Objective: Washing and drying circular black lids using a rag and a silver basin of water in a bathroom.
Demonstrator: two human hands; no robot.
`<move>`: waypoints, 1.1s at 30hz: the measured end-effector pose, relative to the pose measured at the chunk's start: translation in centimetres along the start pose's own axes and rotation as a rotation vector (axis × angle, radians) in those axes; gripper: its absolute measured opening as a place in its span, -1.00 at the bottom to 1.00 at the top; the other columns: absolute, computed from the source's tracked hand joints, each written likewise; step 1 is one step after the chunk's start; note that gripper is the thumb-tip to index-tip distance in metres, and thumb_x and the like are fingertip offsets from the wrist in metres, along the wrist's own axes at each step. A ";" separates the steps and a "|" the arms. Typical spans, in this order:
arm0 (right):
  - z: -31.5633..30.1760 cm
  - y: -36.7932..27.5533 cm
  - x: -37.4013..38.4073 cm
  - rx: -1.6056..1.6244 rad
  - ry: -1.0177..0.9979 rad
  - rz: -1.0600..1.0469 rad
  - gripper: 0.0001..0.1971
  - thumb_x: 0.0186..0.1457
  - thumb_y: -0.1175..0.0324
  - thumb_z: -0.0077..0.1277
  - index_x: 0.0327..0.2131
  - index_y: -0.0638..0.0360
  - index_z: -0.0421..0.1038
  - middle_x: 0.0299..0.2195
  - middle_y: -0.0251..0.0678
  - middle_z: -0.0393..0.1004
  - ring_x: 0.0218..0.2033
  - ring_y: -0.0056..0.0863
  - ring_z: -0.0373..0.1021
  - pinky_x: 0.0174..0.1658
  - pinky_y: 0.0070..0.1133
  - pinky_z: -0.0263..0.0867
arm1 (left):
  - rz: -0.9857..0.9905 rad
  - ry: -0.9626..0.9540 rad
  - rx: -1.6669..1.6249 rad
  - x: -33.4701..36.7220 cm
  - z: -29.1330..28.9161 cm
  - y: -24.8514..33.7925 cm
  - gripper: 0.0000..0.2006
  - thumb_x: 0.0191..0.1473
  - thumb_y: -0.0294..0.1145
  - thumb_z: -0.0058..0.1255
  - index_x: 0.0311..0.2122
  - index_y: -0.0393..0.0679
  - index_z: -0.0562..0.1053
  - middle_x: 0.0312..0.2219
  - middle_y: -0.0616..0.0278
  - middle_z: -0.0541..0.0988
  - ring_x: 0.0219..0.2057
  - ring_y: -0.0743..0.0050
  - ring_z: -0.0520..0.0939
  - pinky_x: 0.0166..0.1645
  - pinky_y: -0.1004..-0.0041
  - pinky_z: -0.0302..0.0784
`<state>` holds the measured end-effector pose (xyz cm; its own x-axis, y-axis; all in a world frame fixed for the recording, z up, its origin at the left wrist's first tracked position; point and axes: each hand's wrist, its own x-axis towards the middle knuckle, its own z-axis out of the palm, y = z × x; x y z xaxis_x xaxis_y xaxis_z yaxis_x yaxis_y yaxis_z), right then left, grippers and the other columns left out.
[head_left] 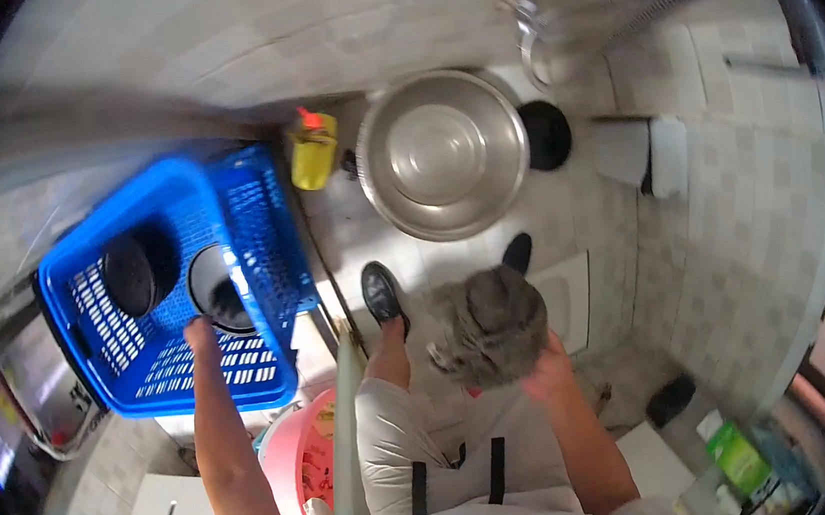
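Observation:
At the left, my left hand (201,332) reaches into a blue plastic basket (161,397). It is closed at the edge of a round black container (225,299) with a light rim; its fingertips are hidden. Another round black container (134,271) sits deeper in the same basket. Over my lap, my right hand (548,369) grips a grey, rumpled bundle (492,327) from its right side. The bundle is blurred and looks like wadded cloth, though its kind is unclear. Beyond it, a wide steel basin (450,215) stands on the tiled floor.
A yellow bottle with a red top (314,149) stands left of the basin, a black round object (547,135) right of it. Near my left leg is a pink tub (291,461). A metal tap (530,39) projects from the far wall. Green packaging (737,460) lies lower right.

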<state>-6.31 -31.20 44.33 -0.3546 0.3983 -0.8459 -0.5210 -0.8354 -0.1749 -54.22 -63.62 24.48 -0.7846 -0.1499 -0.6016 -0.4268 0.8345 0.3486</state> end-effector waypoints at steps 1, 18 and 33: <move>0.3 0.6 0.9 0.128 0.015 0.057 -0.55 0.10 0.59 -0.10 0.10 0.23 0.21 0.07 -0.18 0.31 0.07 -0.24 0.27 0.11 -0.32 0.26 | 0.193 0.046 -0.128 1.7 -4.5 -0.1 -0.84 -0.05 -0.48 -0.11 -0.38 -0.31 0.46 -0.60 0.26 0.45 -0.59 0.47 0.42 -0.49 0.41 0.31; -9.4 -6.8 8.1 0.119 -0.169 -0.218 -0.46 -0.17 0.43 -0.05 0.01 0.28 0.30 -0.06 -0.15 0.44 -0.05 -0.22 0.39 0.07 -0.33 0.27 | 0.969 -0.865 0.339 -46.4 25.8 17.2 -0.64 -0.11 -0.45 0.19 -0.14 -0.23 0.46 -0.29 0.03 0.56 -0.34 0.15 0.60 -0.23 0.35 0.50; -21.9 -14.5 12.0 0.272 0.002 -0.305 -0.48 -0.06 0.34 -0.04 0.05 0.23 0.27 -0.03 -0.17 0.41 -0.02 -0.23 0.35 0.09 -0.35 0.24 | 0.967 -0.752 0.216 -49.9 48.9 23.9 -0.76 0.01 -0.42 0.13 -0.19 -0.26 0.49 -0.58 0.36 0.48 -0.53 0.72 0.45 -0.41 0.61 0.38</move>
<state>14.01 -22.56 25.70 -0.1507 0.6115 -0.7767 -0.7886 -0.5482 -0.2786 -3.26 -10.28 27.73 -0.2529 0.8558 -0.4513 0.3207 0.5143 0.7954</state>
